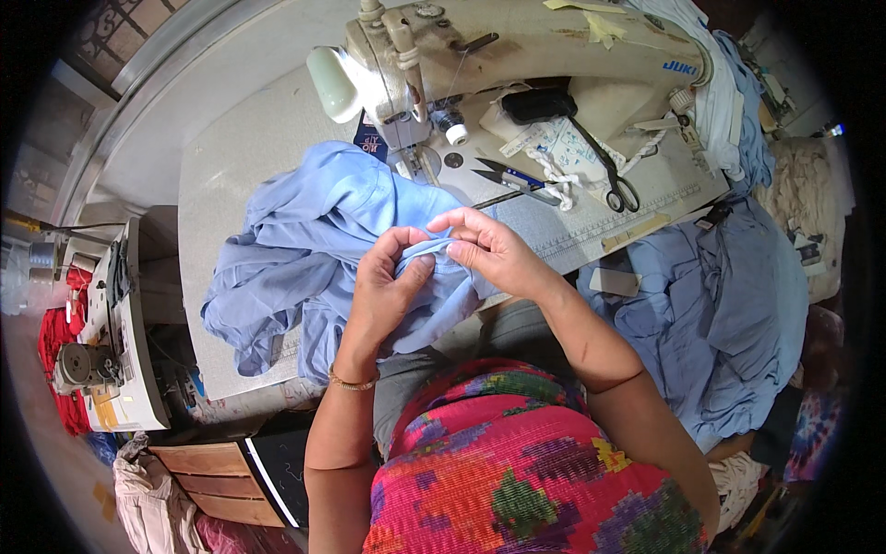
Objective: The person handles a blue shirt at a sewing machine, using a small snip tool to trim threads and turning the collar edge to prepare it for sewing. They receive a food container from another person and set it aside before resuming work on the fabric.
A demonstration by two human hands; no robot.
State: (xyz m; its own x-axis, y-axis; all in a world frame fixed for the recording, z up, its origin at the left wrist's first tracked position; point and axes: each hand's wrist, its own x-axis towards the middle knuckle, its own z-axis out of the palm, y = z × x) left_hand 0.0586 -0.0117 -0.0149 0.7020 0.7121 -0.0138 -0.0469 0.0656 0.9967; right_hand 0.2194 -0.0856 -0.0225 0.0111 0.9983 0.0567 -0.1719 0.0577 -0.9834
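Note:
A light blue garment [305,222] lies bunched over the left part of the sewing table [217,166] and hangs past its front edge. Between thumb and fingers, my left hand [388,270] pinches a folded edge of this cloth. My right hand [489,251] grips the same edge just to the right, its thumb pressed on the fold. Both hands are close together, in front of the sewing machine [517,51]. Under the lit lamp [334,85], the needle area stands just beyond the cloth. The garment's exact part in my fingers is hard to make out.
Thread snips [517,175] and black-handled scissors [609,166] lie on the table right of the needle. A large pile of blue garments [711,305] sits at the right. Another machine [88,365] with red cloth stands at the left, near a wooden slatted piece [217,480].

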